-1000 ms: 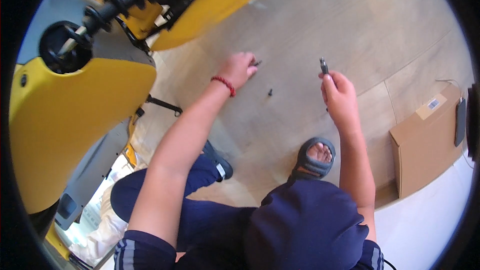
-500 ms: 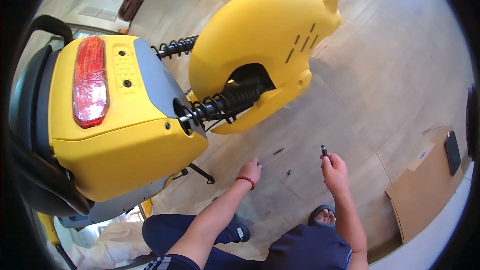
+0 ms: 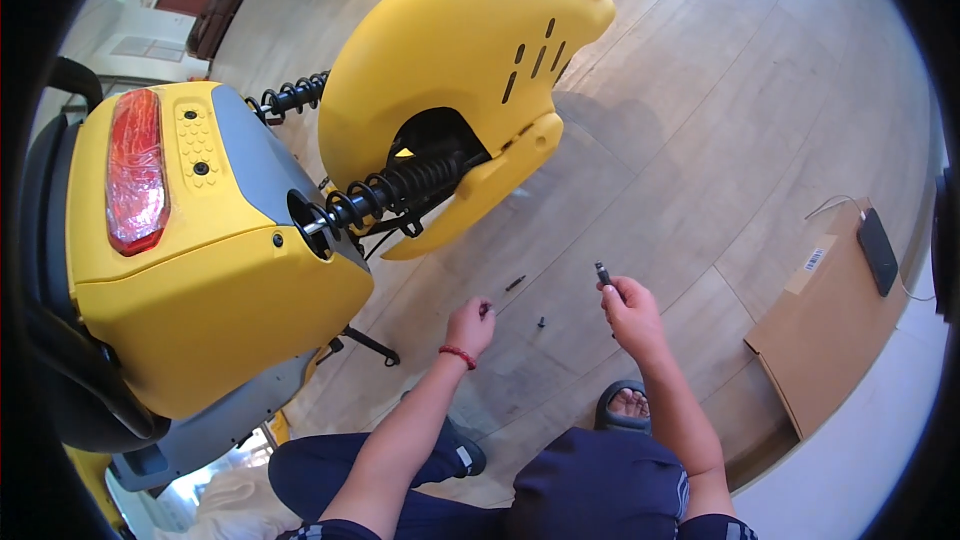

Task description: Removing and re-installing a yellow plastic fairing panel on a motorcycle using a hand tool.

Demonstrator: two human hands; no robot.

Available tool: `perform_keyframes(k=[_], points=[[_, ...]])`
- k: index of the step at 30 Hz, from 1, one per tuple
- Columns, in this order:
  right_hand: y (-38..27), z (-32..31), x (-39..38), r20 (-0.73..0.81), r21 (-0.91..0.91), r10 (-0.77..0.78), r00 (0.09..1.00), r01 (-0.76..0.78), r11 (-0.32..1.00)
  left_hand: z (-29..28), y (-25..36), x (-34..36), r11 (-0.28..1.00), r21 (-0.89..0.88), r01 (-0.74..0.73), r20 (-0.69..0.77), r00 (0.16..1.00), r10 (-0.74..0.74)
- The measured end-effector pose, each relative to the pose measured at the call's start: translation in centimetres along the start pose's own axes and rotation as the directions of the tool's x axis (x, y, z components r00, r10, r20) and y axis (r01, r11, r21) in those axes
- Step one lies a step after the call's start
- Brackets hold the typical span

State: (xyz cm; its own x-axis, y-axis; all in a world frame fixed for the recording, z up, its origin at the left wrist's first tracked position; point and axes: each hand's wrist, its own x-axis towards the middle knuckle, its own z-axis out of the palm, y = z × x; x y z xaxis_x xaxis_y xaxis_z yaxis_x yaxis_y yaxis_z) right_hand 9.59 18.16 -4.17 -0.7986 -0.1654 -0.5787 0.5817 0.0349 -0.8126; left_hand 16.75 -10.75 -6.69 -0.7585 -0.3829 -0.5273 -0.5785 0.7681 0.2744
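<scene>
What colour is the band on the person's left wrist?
Red: the wrist band sits just below the left hand, clearest in the head view.

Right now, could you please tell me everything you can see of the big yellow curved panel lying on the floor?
The large yellow curved plastic panel looks like a glossy moulded fender, domed and rounded, lying on the pale wooden plank floor beyond the scooter's tail. It has a row of short dark slots on its side, a squared tab at its far end and a dark arched opening underneath. A black coil spring shock absorber reaches from the scooter into that opening. Neither hand touches it.
</scene>
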Motion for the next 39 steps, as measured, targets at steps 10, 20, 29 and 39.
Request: perform_keyframes(k=[10, 20, 29, 39], points=[[-4.9, 1.2, -2.2, 0.288, -0.164, -0.397, 0.871, 0.453, 0.876, -6.4, 13.0, -2.2, 0.435, -0.896, -0.093, 0.142, 0.867, 0.478], [2.5, -4.4, 4.1, -0.250, -0.469, -0.402, 0.881, 0.253, 0.846, -1.8, 4.7, 0.1, 0.879, -0.468, -0.097, 0.031, 0.992, 0.126], [2.0, -5.6, 0.6, -0.230, -0.625, -0.360, 0.904, 0.147, 0.767, -3.2, 2.6, 1.8, 0.885, 0.062, -0.462, -0.135, 0.875, 0.466], [8.1, -7.0, -3.5, -0.281, -0.598, -0.279, 0.918, 0.060, 0.800, -2.6, 3.5, 3.5, 0.470, 0.506, -0.724, 0.165, 0.616, 0.770]])
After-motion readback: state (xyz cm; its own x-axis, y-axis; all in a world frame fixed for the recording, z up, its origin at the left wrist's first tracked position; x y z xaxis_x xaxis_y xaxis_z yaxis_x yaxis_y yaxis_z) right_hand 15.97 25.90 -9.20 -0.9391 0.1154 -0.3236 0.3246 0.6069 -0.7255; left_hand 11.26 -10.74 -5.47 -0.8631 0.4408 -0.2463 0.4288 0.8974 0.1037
